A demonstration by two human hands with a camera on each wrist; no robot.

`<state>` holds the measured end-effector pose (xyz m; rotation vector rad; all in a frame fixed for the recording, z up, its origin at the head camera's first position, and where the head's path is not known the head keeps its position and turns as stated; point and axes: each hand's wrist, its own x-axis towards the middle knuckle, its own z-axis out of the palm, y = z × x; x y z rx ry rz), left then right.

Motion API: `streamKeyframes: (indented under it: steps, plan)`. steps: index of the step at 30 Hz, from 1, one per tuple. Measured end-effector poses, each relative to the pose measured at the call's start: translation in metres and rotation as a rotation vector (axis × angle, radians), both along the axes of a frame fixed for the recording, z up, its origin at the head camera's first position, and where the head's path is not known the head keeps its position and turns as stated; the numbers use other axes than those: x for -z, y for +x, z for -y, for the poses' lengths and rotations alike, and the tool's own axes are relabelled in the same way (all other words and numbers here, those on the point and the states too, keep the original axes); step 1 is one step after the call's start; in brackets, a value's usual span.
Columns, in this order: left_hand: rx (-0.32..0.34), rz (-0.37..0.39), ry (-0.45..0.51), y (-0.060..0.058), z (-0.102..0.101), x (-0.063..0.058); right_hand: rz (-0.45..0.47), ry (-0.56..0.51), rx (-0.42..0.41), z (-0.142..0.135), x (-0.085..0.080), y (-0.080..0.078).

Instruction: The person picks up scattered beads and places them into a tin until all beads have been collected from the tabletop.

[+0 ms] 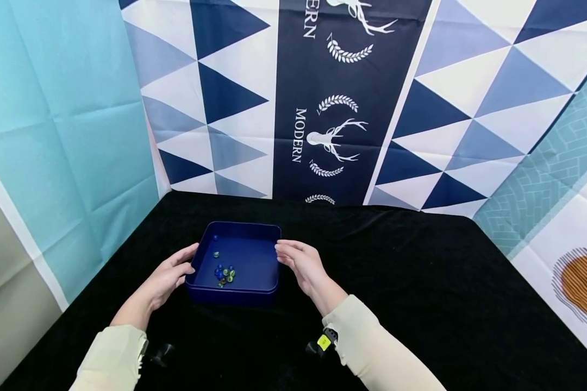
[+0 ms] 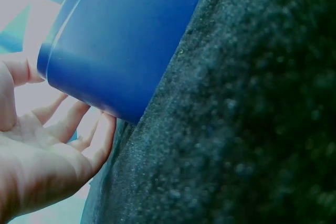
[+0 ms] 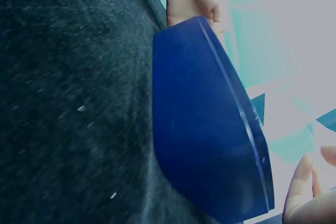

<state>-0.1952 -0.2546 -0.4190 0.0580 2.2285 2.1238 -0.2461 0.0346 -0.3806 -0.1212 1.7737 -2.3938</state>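
Note:
A dark blue rectangular box without a lid stands on the black cloth. Several glass marbles, some blue and some yellow-green, lie inside, mostly clustered near the front left. My left hand is at the box's left side, its relaxed fingers against the wall and the thumb near the rim. Across from it, my right hand is held beside the right wall with fingers loosely bent. In the right wrist view a small gap shows between those fingertips and the box.
Black cloth covers the table. Patterned hangings rise behind its back edge, with a turquoise curtain on the left. A dark watch-like band with a yellow square is on the right wrist.

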Motion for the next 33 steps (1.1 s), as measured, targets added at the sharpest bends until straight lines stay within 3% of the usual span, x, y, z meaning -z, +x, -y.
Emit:
streamKeyframes:
  steps: [11,21,27,33]
  plan:
    - [0.006,0.008,0.015,-0.003,-0.001,0.001,0.027,-0.07,0.084,-0.027,0.018,0.005]
    - [-0.095,0.08,0.108,-0.005,-0.001,-0.002,0.055,-0.111,0.142,-0.056,0.021,0.004]
    - [-0.155,0.097,-0.016,-0.008,-0.003,-0.005,0.076,-0.115,0.168,-0.078,0.024,0.005]
    - [-0.209,0.04,-0.175,-0.004,0.001,-0.003,0.105,-0.099,0.182,-0.101,0.029,0.006]
